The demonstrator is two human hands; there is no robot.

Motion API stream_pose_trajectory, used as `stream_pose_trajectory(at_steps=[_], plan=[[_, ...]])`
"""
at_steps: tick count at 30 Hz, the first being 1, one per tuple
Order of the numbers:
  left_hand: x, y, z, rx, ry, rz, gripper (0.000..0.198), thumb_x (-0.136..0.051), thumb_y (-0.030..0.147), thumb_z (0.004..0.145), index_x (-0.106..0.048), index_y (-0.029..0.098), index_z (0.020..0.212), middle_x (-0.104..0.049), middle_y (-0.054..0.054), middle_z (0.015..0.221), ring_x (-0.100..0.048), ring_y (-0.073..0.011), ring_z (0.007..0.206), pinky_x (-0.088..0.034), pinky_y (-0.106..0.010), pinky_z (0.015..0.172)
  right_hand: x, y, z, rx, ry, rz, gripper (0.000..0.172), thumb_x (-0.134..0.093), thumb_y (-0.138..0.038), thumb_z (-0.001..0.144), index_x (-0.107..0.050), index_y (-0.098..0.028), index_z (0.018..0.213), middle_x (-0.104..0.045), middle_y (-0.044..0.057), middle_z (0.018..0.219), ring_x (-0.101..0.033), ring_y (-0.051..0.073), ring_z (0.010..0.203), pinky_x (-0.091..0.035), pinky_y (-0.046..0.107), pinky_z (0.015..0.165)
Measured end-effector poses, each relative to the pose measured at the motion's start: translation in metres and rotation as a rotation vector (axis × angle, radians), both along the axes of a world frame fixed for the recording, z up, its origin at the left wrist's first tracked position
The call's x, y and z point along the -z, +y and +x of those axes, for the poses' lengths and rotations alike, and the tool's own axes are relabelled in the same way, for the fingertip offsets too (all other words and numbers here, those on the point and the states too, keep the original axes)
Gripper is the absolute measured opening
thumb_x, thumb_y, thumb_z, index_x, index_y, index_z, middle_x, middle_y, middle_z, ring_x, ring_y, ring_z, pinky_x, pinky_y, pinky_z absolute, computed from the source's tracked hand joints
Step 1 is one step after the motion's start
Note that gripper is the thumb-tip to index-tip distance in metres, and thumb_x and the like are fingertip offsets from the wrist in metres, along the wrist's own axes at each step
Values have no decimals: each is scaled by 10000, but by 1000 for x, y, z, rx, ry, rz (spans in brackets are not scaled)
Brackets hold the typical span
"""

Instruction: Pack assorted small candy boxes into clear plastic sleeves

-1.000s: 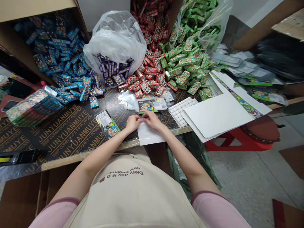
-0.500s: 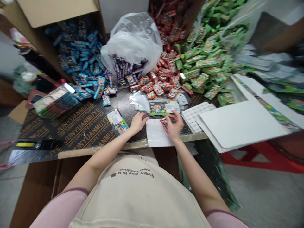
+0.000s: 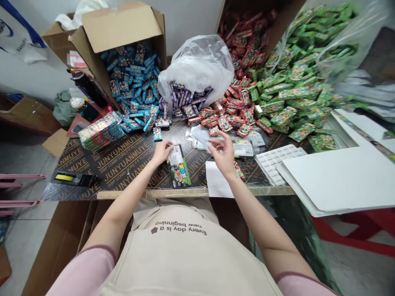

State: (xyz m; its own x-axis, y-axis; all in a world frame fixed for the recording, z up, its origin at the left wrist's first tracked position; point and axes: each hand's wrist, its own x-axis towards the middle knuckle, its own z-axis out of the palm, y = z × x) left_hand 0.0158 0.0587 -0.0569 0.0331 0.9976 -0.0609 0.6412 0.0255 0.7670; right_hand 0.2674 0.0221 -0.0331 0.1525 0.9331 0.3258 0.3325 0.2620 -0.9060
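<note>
My left hand (image 3: 162, 152) is at the upper left corner of a black and green printed packet (image 3: 179, 174) with a white label. Its fingers are a little bent and apart; whether they touch the packet I cannot tell. My right hand (image 3: 224, 156) hovers with spread fingers over clear plastic bags (image 3: 200, 135), and no object shows in its grasp. Below it lies a white sheet (image 3: 217, 181) at the table edge. A small red packet (image 3: 239, 170) is partly hidden behind my right wrist. Another black and green packet (image 3: 245, 148) lies beyond my right hand.
Heaps of blue (image 3: 135, 88), purple (image 3: 187, 98), red (image 3: 247, 41) and green packets (image 3: 296, 90) line the back. At left are stacked boxes (image 3: 101, 130) and a black tool (image 3: 74, 179). A sticker sheet (image 3: 277, 162) and white boards (image 3: 342, 172) lie right.
The view has swung left. My left hand has moved left to the printed packet. My right hand has let go of the small red packet and moved up toward the plastic bags.
</note>
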Motion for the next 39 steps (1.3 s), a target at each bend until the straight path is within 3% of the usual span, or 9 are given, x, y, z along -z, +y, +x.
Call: stream_pose_trajectory(at_steps=[2, 5, 11, 15, 19, 25, 32, 39], plan=[[-14, 3, 7, 5, -115, -8, 183, -572, 233, 809, -711, 130, 869, -708, -60, 818, -625, -170, 764, -475, -270, 755, -1, 12, -12, -81, 16, -53, 651, -664, -374, 784, -388, -272, 1365, -677, 78, 1106, -646, 207, 902, -530, 358, 770], [-36, 5, 10, 13, -359, -109, 201, -685, 302, 714, -709, 112, 775, -688, -43, 693, -589, -128, 626, -459, -224, 611, 3, 25, -29, -173, 113, -112, 723, -663, -404, 787, -332, -291, 1419, -644, 92, 1168, -640, 207, 942, -543, 369, 806], [-64, -5, 15, 32, -585, -222, 386, -857, 407, 458, -663, 117, 623, -613, 0, 529, -493, -76, 474, -378, -197, 471, -2, 24, -53, -289, 271, -90, 761, -736, -338, 725, -393, -325, 1405, -669, 8, 887, -635, 170, 774, -555, 357, 785], [-67, -11, 17, 92, -540, -129, 341, -853, 380, 477, -663, 117, 579, -616, -3, 514, -498, -80, 470, -390, -213, 497, -11, 17, -53, -315, 320, -86, 750, -760, -274, 691, -448, -332, 1371, -659, -17, 803, -621, 167, 754, -556, 349, 781], [-69, -18, 15, 170, -425, -14, 271, -789, 370, 600, -696, 117, 617, -664, -26, 579, -557, -110, 527, -432, -233, 553, -15, 18, -49, -338, 347, -105, 765, -755, -256, 681, -448, -335, 1377, -629, -34, 766, -598, 147, 707, -556, 313, 730], [-70, -16, 10, 221, -428, -41, 321, -790, 419, 597, -708, 115, 656, -678, -41, 595, -570, -119, 523, -459, -241, 539, -18, 24, -49, -381, 309, -96, 768, -717, -199, 681, -454, -323, 1392, -586, -44, 757, -568, 118, 669, -535, 279, 686], [-67, -25, 9, 231, -310, 146, 279, -766, 402, 644, -720, 133, 704, -713, -60, 686, -622, -153, 620, -481, -255, 585, -12, 13, -48, -335, 106, 76, 536, -654, -244, 788, -561, -315, 1311, -588, -3, 857, -580, 137, 742, -535, 327, 789], [-71, -13, 4, 258, -398, -51, 304, -771, 408, 628, -708, 112, 666, -659, -35, 563, -550, -112, 493, -450, -235, 508, -10, 23, -48, -491, 288, -64, 634, -709, -252, 729, -529, -305, 1335, -591, -6, 924, -591, 101, 707, -550, 279, 727]])
